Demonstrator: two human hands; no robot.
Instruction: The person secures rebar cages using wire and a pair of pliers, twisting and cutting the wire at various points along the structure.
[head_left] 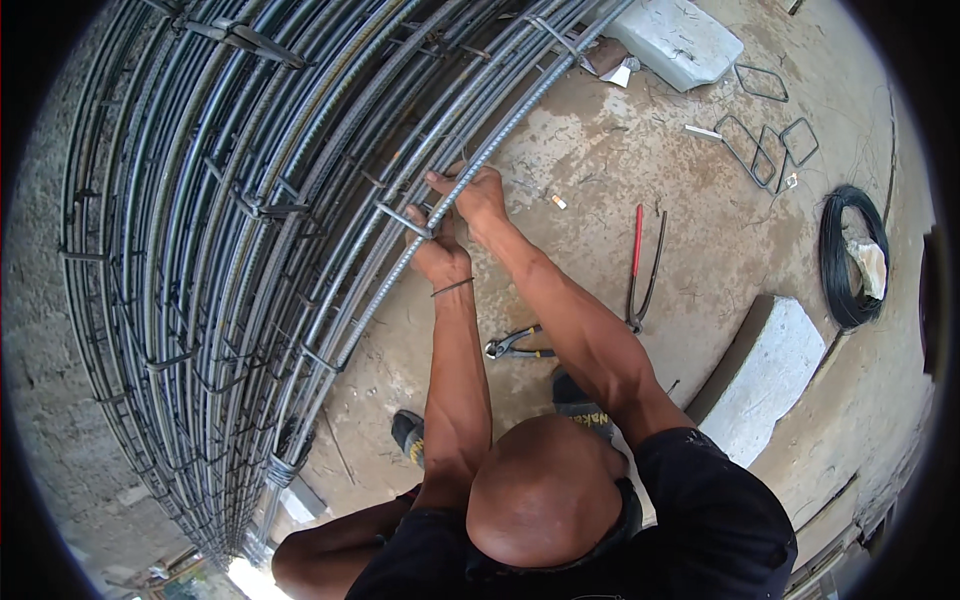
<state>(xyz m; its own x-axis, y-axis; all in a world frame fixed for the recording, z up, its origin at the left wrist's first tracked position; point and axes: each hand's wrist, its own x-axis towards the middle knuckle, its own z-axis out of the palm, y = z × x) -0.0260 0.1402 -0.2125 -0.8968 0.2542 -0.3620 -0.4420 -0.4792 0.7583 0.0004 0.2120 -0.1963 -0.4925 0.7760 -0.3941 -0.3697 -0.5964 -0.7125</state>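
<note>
Long steel rebar cages made of ribbed bars and square stirrups are stacked at the left and top. My left hand reaches under the outermost bar, its fingers closed at the corner of a stirrup. Just above and to the right, my right hand passes behind the same rebar. Its fingers are bent together among the bars; the bars partly hide them, and what they pinch cannot be made out.
On the concrete floor lie pincers, a red-handled cutter, loose stirrups and a coil of black wire with a stone chunk in it. White blocks stand at the right and top. My feet are below the tools.
</note>
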